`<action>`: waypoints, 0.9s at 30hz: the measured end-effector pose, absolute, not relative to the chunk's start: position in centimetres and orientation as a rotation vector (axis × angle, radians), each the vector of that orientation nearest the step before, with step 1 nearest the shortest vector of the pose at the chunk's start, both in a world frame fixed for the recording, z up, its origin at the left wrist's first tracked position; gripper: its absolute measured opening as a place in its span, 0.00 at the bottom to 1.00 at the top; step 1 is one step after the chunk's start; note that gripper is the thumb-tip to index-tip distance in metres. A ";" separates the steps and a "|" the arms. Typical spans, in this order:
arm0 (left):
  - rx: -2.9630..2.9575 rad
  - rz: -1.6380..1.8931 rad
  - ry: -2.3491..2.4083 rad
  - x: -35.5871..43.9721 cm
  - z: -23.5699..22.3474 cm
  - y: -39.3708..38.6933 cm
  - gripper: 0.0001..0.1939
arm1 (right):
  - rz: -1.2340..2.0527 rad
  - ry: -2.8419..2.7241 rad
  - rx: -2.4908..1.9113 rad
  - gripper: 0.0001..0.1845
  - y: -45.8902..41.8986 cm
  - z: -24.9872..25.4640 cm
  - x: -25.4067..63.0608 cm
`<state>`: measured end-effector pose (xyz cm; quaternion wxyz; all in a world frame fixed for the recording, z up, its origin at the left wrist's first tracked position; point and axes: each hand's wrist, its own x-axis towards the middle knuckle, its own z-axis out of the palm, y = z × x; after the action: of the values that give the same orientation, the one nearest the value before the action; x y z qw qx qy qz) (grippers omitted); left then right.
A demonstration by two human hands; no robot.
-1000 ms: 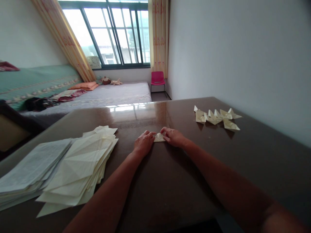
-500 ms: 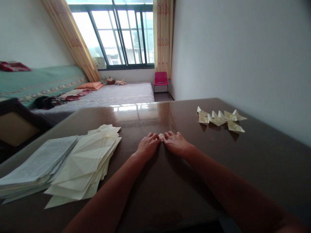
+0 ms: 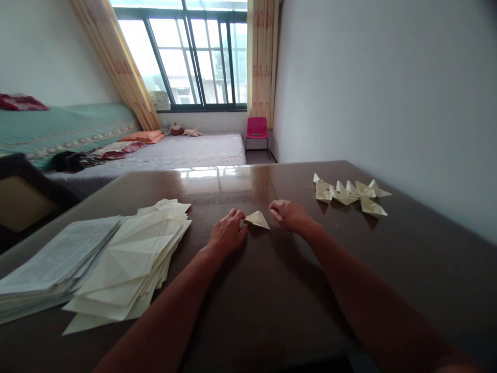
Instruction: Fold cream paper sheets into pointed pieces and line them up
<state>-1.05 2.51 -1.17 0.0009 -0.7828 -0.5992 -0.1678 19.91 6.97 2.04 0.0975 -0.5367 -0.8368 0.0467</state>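
A small piece of folded cream paper (image 3: 258,219) with a pointed shape is at the middle of the brown table (image 3: 248,290). My left hand (image 3: 229,229) grips its left end between thumb and fingers. Just right of the paper, and apart from it, my right hand (image 3: 291,215) is raised slightly with its fingers curled together. Nothing can be made out in those fingers, though their inner side is hidden. Several finished-looking folded paper boats (image 3: 345,192) stand grouped at the far right of the table.
On the left lie a stack of creased cream paper sheets (image 3: 132,259) and a stack of greyish printed sheets (image 3: 62,254). Past the table are a bed (image 3: 209,145), a pink chair (image 3: 257,128) and a window. A white wall (image 3: 368,93) runs along the right side.
My right hand has let go of the folded paper and moved right and slightly up. My left hand has shifted a little left, still on the paper, which now shows more fully.
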 end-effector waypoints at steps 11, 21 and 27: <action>-2.589 -0.714 -1.838 -1.5 -1.9 2.9 0.11 | 0.505 -2.236 -1.316 0.14 8.9 -0.8 19.3; -2.541 -1.472 -2.126 -2.2 -3.4 4.9 0.13 | 0.948 -2.073 -1.104 0.14 9.0 -1.8 18.3; -2.774 -1.979 -2.167 -1.1 -2.4 4.5 0.18 | 1.546 -1.735 -0.940 0.17 8.1 -1.4 17.6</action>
<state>-1.14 4.47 -2.44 -0.4334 -0.6191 -0.4836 -0.4416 17.63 8.08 -1.42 0.3122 -0.3561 -0.6574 0.5861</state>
